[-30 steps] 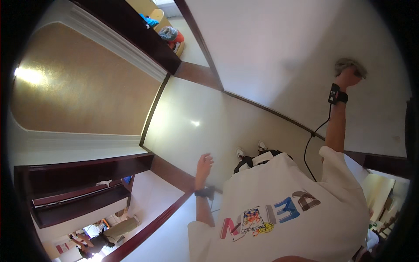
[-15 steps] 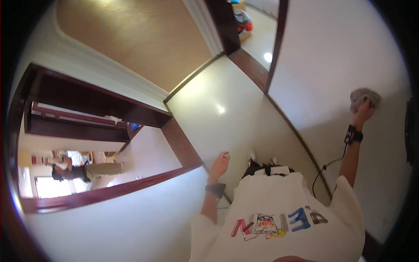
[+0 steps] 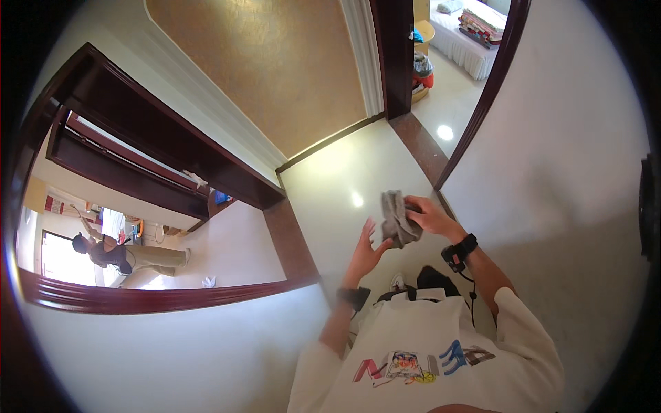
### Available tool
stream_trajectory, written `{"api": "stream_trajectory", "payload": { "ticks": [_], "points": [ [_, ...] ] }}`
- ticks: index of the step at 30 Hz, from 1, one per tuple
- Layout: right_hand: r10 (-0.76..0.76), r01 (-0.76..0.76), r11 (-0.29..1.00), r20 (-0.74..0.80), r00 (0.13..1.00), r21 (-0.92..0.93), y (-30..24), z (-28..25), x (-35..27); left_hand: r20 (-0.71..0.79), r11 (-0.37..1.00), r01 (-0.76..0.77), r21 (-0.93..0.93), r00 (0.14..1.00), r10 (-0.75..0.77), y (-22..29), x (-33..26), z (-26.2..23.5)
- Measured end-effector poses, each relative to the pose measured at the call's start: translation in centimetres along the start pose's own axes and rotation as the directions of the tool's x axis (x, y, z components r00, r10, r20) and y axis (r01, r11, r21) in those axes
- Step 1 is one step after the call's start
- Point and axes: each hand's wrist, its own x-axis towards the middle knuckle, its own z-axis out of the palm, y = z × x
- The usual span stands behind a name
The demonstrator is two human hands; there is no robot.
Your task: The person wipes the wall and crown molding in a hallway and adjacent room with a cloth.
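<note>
In front of my body, a folded grey-brown cloth is gripped by my right hand, with the fingers over its right side. My left hand is at the cloth's lower left, its fingers stretched and apart. The left thumb points at the cloth's lower edge, and I cannot tell whether it touches. Both wrists wear dark bands, and a cable hangs from the right one.
A white wall rises on my right, beside a dark-framed doorway to a bedroom with a bed. Pale glossy floor lies ahead. Through the left doorway, a person in a dark cap stands in another room.
My right hand has come off the right wall with the cloth, in to the front of my body. My left hand has moved up beside the cloth and spread its fingers.
</note>
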Motion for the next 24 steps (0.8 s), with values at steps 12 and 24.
{"api": "stream_trajectory", "payload": {
  "ticks": [12,24],
  "points": [
    [0.081,-0.037,0.979,-0.218,0.973,0.202,6.7,-3.8,10.6,-0.334,1.0,-0.001,0.005,0.942,0.002,6.3,16.1,-1.5],
    [0.252,-0.231,0.567,0.101,0.962,0.79,8.7,-11.7,34.7,0.164,0.956,0.196,0.219,0.958,-0.235,11.5,41.0,-7.2]
  ]
}}
